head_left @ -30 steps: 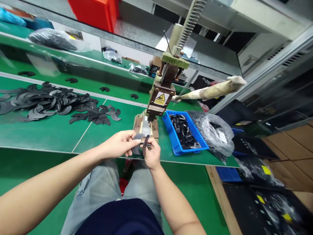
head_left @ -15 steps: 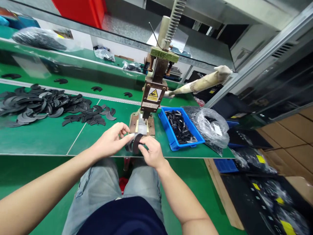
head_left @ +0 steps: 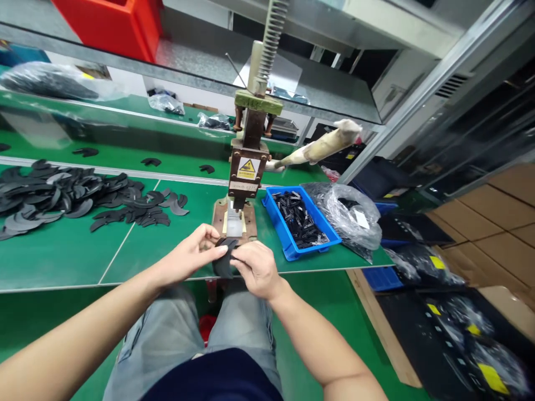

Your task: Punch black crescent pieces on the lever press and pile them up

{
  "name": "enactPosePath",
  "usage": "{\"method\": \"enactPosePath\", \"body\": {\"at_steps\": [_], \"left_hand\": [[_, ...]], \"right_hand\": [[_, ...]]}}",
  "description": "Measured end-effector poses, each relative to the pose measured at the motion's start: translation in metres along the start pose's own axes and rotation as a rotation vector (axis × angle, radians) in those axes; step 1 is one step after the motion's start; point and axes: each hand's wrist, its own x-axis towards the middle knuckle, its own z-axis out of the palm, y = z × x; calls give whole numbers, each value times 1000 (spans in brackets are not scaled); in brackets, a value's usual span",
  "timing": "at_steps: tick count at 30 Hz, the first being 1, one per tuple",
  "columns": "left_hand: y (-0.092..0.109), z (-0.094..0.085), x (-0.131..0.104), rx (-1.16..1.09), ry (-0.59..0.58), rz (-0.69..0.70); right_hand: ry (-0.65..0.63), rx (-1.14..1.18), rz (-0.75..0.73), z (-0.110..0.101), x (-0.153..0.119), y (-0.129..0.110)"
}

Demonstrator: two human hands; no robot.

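Observation:
Just in front of the hand press [head_left: 243, 170], I hold a dark curved plastic piece [head_left: 223, 266] between both hands at the table's front edge. My left hand [head_left: 194, 253] pinches its left side, with the thumb lying across its face. At its right side my right hand [head_left: 256, 268] is closed, thumb and fingertips pressed together against it. Whether a smaller part sits between the right fingertips is hidden. Behind my hands is the press's metal base [head_left: 249, 220]. A large heap of similar dark curved pieces [head_left: 79, 195] lies to the left.
Right of the press stands a blue tray [head_left: 292, 253] full of small black parts, beside a clear plastic bag [head_left: 357, 217]. The press's wrapped lever [head_left: 321, 147] sticks out to the right. Several curved pieces lie on the green strip behind. A red bin [head_left: 121, 28] sits on the shelf.
The curved piece has turned in my hands, so its broad face shows more. My right fingers have closed in at its right side. The whole view has shifted slightly.

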Motion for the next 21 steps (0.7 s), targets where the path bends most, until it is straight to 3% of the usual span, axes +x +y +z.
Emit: {"method": "enactPosePath", "body": {"at_steps": [2, 4, 7, 10, 15, 21], "left_hand": [[-1, 3, -3, -89, -125, -50], [-7, 7, -6, -132, -219, -86], [-24, 11, -5, -138, -193, -57], [-46, 10, -1, -58, -165, -52], [-86, 6, 3, 266, -42, 15], [-110, 11, 0, 559, -50, 201]], "right_hand": [[-54, 51, 40, -11, 3, -3], [-123, 161, 178, -22, 7, -7], [-207, 324, 467, -36, 11, -12], [-246, 302, 629, -48, 20, -2], [-252, -182, 670, -82, 60, 63], [-135, -618, 723, -146, 144, 169]]}}
